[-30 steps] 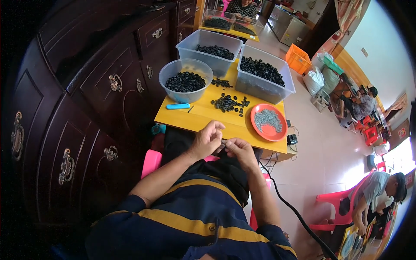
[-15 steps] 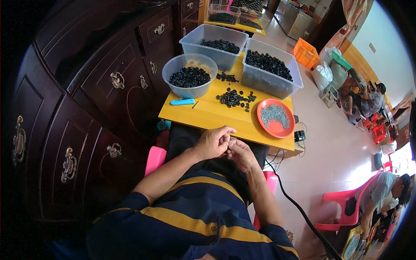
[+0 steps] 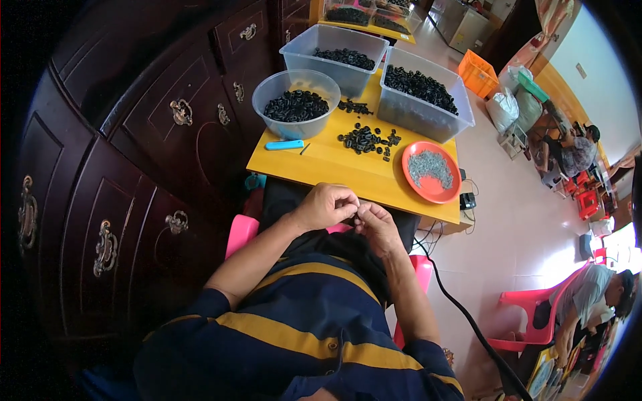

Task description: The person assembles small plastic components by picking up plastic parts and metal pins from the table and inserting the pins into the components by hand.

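My left hand [image 3: 328, 206] and my right hand [image 3: 376, 226] meet fingertip to fingertip over my lap, just off the table's near edge. Both are closed in a pinch; whatever sits between the fingers is too small to make out. Beyond them on the yellow table [image 3: 321, 170] lies a loose pile of small black ring-like parts [image 3: 364, 140]. To its right stands a red plate [image 3: 441, 194] heaped with small grey metal-looking pieces [image 3: 429, 168]. A light-blue handled tool [image 3: 284, 145] and a thin dark stick [image 3: 305, 149] lie at the left.
A round clear tub [image 3: 301, 77] and two rectangular clear bins, one at the left [image 3: 301, 50] and one at the right [image 3: 428, 130], hold black parts. Dark wooden drawers [image 3: 154, 134] line my left. A black cable [image 3: 461, 307] runs at my right. Other people sit farther right.
The fingers of my left hand have curled in closer to my right fingertips. My view has tilted slightly, so the table sits a little higher.
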The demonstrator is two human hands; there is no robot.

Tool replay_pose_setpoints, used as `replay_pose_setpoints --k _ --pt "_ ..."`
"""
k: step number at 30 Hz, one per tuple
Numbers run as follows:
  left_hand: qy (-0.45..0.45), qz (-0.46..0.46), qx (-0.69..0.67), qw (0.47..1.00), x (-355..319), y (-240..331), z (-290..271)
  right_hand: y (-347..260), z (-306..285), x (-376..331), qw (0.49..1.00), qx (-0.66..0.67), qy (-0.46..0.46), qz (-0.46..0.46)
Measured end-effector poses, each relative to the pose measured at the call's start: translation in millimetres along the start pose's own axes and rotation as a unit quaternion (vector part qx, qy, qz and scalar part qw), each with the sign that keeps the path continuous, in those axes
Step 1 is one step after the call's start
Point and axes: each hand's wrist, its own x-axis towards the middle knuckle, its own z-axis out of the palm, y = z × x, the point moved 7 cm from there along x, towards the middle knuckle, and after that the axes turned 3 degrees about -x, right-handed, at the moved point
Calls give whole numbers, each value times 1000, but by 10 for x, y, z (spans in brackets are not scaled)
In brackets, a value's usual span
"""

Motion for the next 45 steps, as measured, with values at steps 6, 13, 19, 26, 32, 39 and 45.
replay_pose_setpoints --k 6,13,19,26,32,39,45 --pt "15 -41 -43 998 7 -29 -21 -97 39 3 998 -34 4 -46" --pt "52 -97 -59 992 -18 -271 -54 -68 -115 50 996 -36 21 -79" --pt "37 -128 -80 988 -61 -376 16 -5 -104 53 993 -69 21 -96" --pt "25 -120 -69 990 -60 -386 53 7 -108 62 994 -59 38 -84" --pt "25 -120 -83 989 -71 -402 92 -61 -70 39 992 -57 48 -100" --pt "0 -88 -34 996 -52 -351 107 -70 -79 46 990 -79 55 -105" --pt "9 -105 -50 993 -34 -291 93 -42 -160 63 988 -85 62 -111"
